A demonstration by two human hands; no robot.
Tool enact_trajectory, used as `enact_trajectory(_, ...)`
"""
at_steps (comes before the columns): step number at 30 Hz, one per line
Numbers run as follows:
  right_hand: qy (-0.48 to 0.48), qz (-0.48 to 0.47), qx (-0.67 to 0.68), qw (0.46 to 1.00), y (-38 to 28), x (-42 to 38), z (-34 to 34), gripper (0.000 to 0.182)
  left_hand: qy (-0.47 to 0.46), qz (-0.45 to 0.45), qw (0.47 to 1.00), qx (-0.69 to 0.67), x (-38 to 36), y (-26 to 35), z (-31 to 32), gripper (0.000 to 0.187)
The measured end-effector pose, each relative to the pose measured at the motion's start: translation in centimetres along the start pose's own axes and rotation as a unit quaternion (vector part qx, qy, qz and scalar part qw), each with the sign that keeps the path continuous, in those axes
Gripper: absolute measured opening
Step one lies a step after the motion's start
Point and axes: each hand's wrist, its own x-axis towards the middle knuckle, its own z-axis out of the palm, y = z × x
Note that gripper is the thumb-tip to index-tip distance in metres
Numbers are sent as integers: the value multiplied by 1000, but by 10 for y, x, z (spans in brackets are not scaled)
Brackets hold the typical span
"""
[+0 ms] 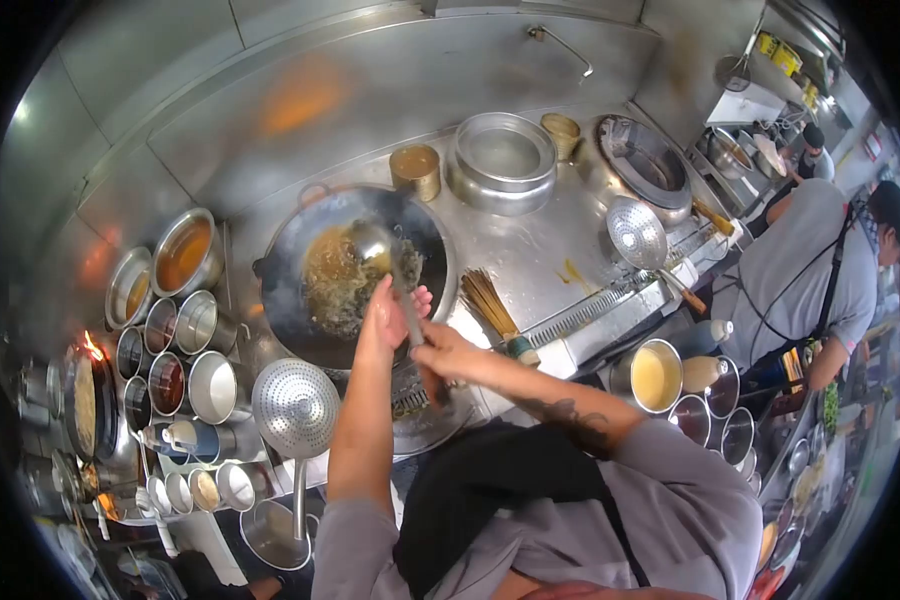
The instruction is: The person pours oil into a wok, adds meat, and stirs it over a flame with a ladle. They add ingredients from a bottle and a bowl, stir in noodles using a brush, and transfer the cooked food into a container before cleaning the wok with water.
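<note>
A metal ladle (372,246) has its bowl over a dark wok (292,352), where brownish liquid and dark, frothy pieces (338,303) are steaming. My right hand (448,352) is closed around the ladle's handle, toward its wooden end. Farther up, the handle crosses the upturned palm of my left hand (390,312), whose fingers curl loosely beside it. A bamboo brush (490,303) lies right of the wok. Left of my left forearm is a perforated skimmer (296,408).
Several metal pots (213,386) and sauce bowls (186,254) stand at left, near a pan (82,405) with flames beside it. A large steel pot (501,164) and another skimmer (637,234) sit at right. A co-worker (810,260) stands to the right.
</note>
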Motion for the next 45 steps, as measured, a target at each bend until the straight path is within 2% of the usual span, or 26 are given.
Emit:
enact_trajectory(2, -129, 85, 5, 988, -47, -19, -8, 51, -42, -38, 997, -49, -1, -9, -36, 33)
enact_trajectory(3, -125, 83, 8, 989, -37, -24, -17, 51, -77, -85, 990, -85, -4, -5, -65, 28)
enact_trajectory(5, -18, -15, -205, 979, 10, -28, -37, 41, -45, 10, 999, -9, -54, 8, -62, 26)
enact_trajectory(7, 80, 85, -446, 887, 113, -26, -67, 43, -2, -72, 996, -47, -99, 38, -73, 32)
enact_trajectory(9, 48, 191, -523, 829, 139, -44, -90, 44, 70, 17, 997, 23, -147, 53, -71, 33)
enact_trajectory(13, 122, 217, -511, 823, 200, -54, -104, 45, 149, -43, 981, 121, -262, 81, -46, 24)
enact_trajectory(17, 148, 255, -155, 943, 161, -45, -152, 45, 170, -86, 961, 202, -301, 80, -61, 29)
enact_trajectory(18, 172, 240, -55, 954, 140, -51, -157, 42, 193, -78, 880, 427, -300, 76, -59, 37)
enact_trajectory(19, 194, 225, 46, 954, 129, -57, -159, 39, 204, -70, 749, 627, -301, 70, -63, 48)
enact_trajectory(20, 180, 227, 45, 956, 134, -61, -157, 39, 127, 164, 512, 833, -298, 57, -125, 58)
enact_trajectory(22, 250, 165, 212, 930, 145, -69, -151, 34, 235, 146, 314, 908, -285, 40, -89, 56)
enact_trajectory(23, 232, 166, 209, 935, 158, -70, -153, 34, 256, 139, 274, 917, -277, 40, -92, 57)
enact_trajectory(24, 191, 252, 369, 874, 179, -68, -157, 35, 275, 132, 232, 923, -268, 40, -100, 57)
enact_trajectory(25, 146, 331, 512, 779, 190, -65, -162, 36, 289, 127, 234, 919, -264, 49, -107, 57)
enact_trajectory(27, 120, 289, 542, 780, 188, -65, -172, 39, 157, 189, 535, 808, -262, 75, -119, 56)
enact_trajectory(28, 106, 240, 576, 774, 184, -63, -173, 43, 166, 189, 536, 806, -261, 90, -107, 56)
enact_trajectory(29, 97, 243, 572, 777, 163, -62, -173, 43, 146, 56, 662, 733, -266, 109, -81, 53)
enact_trajectory(30, 83, 198, 509, 833, 131, -65, -172, 45, 118, -79, 764, 630, -274, 126, -54, 50)
enact_trajectory(31, 68, 148, 443, 882, 108, -63, -172, 47, 145, -133, 721, 665, -281, 137, -27, 40)
enact_trajectory(33, 52, 153, 379, 911, 83, -43, -181, 54, 152, -85, 560, 810, -283, 143, -17, 32)
enact_trajectory(34, 64, 175, 271, 944, 65, -29, -180, 53, 156, -84, 561, 809, -284, 141, -22, 32)
enact_trajectory(36, 56, 161, 76, 982, 23, -4, -167, 51, 139, 65, 418, 895, -285, 133, -36, 29)
enact_trajectory(38, 19, 51, -139, 989, 9, 36, -144, 48, 161, 57, 408, 897, -290, 121, -14, 28)
enact_trajectory(41, 19, -164, -433, 886, 20, 92, -86, 42, 174, 50, 406, 896, -292, 111, -7, 27)
enact_trajectory(43, -67, -166, -571, 802, 34, 126, -54, 34, 190, 39, 410, 891, -294, 104, -7, 28)
enact_trajectory(45, -73, -119, -611, 779, 27, 152, -47, 34, 203, 21, 422, 883, -297, 99, -13, 30)
